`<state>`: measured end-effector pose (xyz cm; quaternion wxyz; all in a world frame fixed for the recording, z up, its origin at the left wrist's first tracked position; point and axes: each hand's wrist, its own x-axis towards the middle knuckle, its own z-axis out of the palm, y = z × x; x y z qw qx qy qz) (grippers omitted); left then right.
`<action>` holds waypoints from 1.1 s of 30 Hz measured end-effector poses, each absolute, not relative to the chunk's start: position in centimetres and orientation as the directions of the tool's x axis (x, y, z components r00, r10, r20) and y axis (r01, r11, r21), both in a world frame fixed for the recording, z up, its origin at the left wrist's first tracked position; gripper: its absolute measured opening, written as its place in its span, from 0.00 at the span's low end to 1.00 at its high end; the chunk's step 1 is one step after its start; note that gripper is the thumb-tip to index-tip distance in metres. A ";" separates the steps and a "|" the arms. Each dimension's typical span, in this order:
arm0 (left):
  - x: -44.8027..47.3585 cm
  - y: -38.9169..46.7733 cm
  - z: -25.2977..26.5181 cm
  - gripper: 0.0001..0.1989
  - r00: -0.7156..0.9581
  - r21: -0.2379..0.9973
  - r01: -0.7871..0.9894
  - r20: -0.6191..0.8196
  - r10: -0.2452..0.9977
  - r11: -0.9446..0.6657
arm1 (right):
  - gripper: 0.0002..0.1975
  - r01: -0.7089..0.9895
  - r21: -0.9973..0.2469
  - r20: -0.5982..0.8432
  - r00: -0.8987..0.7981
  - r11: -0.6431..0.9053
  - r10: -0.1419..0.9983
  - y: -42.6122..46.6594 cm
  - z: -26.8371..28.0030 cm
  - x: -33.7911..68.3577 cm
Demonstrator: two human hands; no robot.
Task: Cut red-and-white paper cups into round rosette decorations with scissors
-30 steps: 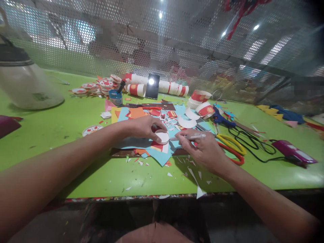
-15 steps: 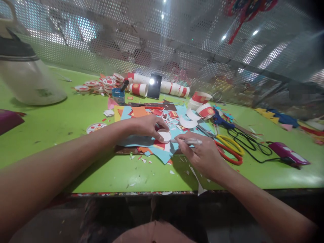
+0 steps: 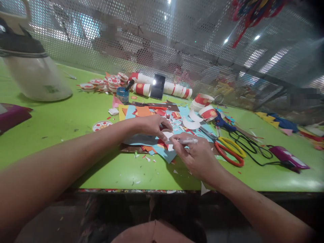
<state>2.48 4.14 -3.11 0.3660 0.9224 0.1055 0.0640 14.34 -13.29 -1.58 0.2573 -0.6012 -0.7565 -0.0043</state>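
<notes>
Near the middle of the head view, my left hand (image 3: 155, 125) has its thumb and fingers closed around the edge of a small white paper disc (image 3: 167, 134). My right hand (image 3: 198, 153) grips a clear-barrelled pen (image 3: 188, 140), with its fingertips close against the disc's right side. The pen's tip is hidden behind the fingers. Under both hands lie light-blue paper sheets (image 3: 141, 139), with red and white paper pieces on them. Scissors (image 3: 231, 146) with one yellow and one red handle lie just right of my right hand.
A blue glue gun (image 3: 225, 121) and a purple device (image 3: 288, 158) with black cable lie right. Behind stand a blue jar (image 3: 123, 95), a phone (image 3: 157, 87) and cut paper cups (image 3: 202, 101). A large kettle (image 3: 37, 74) stands left. Paper scraps litter the green table (image 3: 106, 172).
My right hand has moved left with the pen, so its fingers now cover part of the white disc. The whole view has shifted slightly. My left hand keeps its hold.
</notes>
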 end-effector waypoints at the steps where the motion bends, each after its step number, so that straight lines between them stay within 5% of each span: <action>1: 2.5 4.2 -3.2 0.20 0.970 0.697 0.146 0.037 0.238 -0.702 | 0.14 0.910 -0.305 0.400 -0.145 0.280 0.905 -13.2 -1.6 14.3; 19: 2.5 4.1 -3.1 0.23 0.963 0.698 0.193 0.000 0.270 -0.689 | 0.13 0.874 -0.450 0.413 0.021 0.183 0.910 -14.7 -1.5 17.3; 26: 2.0 3.7 -3.1 0.26 0.966 0.661 0.158 0.053 0.255 -0.733 | 0.14 0.769 -0.628 0.438 0.223 0.119 0.871 -16.1 -1.9 19.9; 33: 2.1 2.0 -2.7 0.26 0.944 0.579 0.158 0.149 0.295 -0.800 | 0.14 0.868 -0.439 0.557 0.061 0.232 0.829 -15.3 -3.0 21.8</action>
